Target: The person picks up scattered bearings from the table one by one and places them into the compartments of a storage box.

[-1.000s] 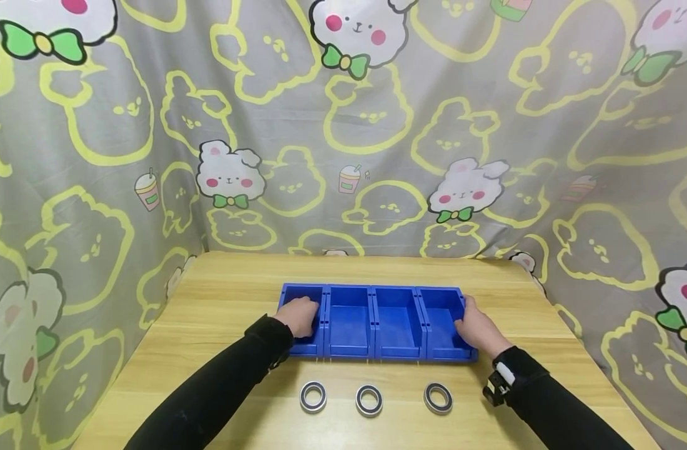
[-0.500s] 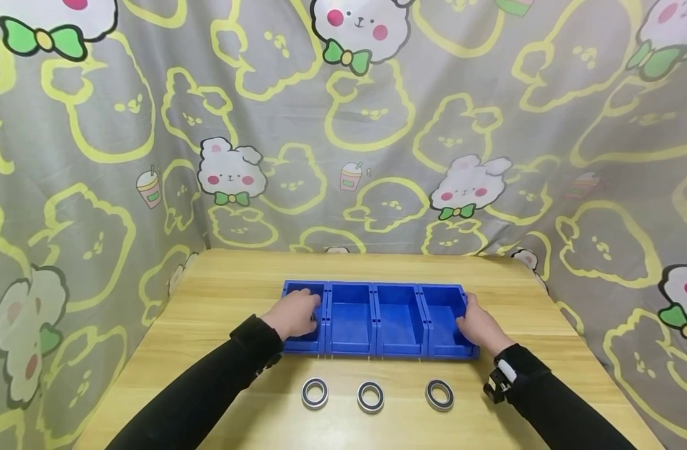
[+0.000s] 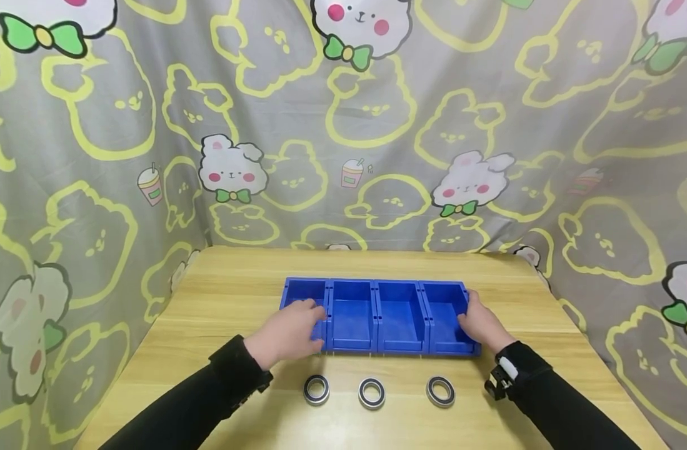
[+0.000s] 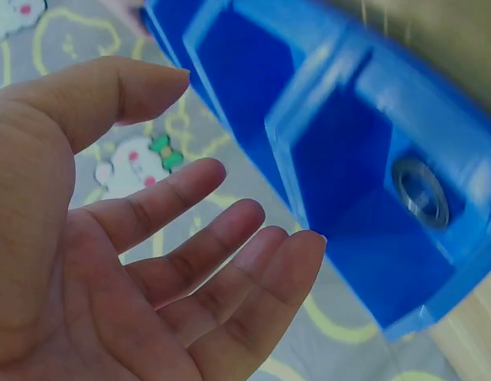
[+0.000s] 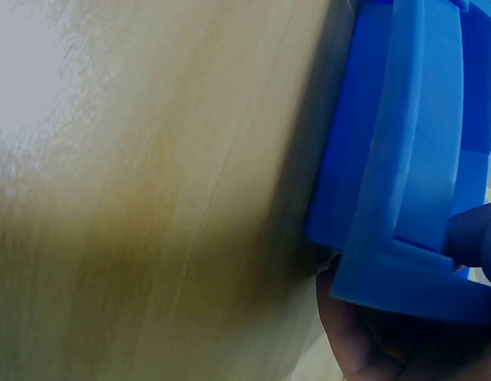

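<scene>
A row of joined blue storage bins (image 3: pixel 351 322) stands on the table. My left hand (image 3: pixel 287 330) hovers over the leftmost bin's front, its fingers spread and holding nothing. In the left wrist view, a ball bearing (image 4: pixel 420 193) lies inside that end bin, by its front wall; the head view hides it behind the hand. My right hand (image 3: pixel 486 324) grips the right end wall of the row, thumb inside and fingers outside, as the right wrist view of the bin's corner (image 5: pixel 396 270) also shows. Three more bearings, left (image 3: pixel 317 390), middle (image 3: pixel 371 393) and right (image 3: pixel 441 391), lie before the bins.
The wooden table (image 3: pixel 236 281) extends around the bins on all sides. A patterned grey curtain (image 3: pixel 298 119) hangs behind it and along both sides. The other bins in the row show bare blue floors.
My left hand has come up out of the leftmost bin, moving back and left, and its fingers have spread. The right hand keeps its grip on the end wall.
</scene>
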Demonstrator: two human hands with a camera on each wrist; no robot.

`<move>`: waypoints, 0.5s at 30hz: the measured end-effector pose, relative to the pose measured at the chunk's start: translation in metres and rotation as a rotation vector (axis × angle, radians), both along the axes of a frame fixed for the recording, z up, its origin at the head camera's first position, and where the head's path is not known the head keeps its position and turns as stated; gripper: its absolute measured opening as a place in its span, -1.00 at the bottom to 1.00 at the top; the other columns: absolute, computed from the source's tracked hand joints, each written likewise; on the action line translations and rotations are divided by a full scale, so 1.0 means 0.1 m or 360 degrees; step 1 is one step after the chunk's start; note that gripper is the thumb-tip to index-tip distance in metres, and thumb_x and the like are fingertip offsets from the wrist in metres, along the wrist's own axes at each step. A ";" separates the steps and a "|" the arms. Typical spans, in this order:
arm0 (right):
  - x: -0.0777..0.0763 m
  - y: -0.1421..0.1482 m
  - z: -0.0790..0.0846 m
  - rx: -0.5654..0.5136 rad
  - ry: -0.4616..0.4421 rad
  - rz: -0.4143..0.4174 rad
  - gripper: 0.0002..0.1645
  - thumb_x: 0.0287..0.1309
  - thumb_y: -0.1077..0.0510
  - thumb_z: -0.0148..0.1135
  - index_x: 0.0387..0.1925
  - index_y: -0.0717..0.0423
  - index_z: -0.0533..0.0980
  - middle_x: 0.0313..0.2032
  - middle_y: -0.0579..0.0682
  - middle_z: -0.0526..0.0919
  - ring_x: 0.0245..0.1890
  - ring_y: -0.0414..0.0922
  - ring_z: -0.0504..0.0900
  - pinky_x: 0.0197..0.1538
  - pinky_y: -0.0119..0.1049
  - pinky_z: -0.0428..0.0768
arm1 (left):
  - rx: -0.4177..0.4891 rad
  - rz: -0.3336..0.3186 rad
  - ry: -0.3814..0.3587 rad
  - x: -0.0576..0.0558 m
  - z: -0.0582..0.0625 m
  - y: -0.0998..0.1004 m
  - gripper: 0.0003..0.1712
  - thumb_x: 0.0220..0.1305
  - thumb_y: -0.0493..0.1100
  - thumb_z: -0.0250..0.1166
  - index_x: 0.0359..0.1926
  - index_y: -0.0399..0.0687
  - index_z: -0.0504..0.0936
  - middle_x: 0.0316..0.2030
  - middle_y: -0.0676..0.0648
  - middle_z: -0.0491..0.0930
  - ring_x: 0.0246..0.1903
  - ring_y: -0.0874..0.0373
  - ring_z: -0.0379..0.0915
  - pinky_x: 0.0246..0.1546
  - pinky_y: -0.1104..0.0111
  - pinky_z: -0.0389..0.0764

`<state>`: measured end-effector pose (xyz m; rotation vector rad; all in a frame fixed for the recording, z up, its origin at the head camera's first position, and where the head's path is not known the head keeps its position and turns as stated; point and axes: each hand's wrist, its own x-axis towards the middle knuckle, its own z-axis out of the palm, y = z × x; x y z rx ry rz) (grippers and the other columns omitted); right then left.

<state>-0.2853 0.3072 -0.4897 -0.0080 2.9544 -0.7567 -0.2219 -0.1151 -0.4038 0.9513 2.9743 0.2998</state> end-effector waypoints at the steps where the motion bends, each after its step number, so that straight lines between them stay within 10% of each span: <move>1: 0.00 0.00 0.00 0.0003 0.0000 -0.0002 -0.18 0.30 0.29 0.00 0.38 0.59 -0.15 0.12 0.70 0.35 -0.01 0.38 0.58 -0.01 0.21 0.54 | 0.0006 -0.0015 -0.0028 0.05 -0.01 0.01 -0.54 0.11 -0.03 0.46 -0.01 -0.14 0.66 -0.14 -0.07 0.60 -0.11 0.01 0.54 -0.04 0.14 0.59; 15: 0.02 -0.02 0.03 0.0002 -0.0011 -0.0010 -0.18 0.31 0.29 -0.01 0.39 0.60 -0.16 0.15 0.71 0.32 0.07 0.42 0.52 0.07 0.25 0.50 | -0.0093 -0.0075 -0.0189 0.52 -0.38 0.10 -0.51 -0.06 -0.01 0.50 -0.04 0.01 0.66 -0.19 0.05 0.55 -0.22 0.14 0.44 -0.23 0.25 0.58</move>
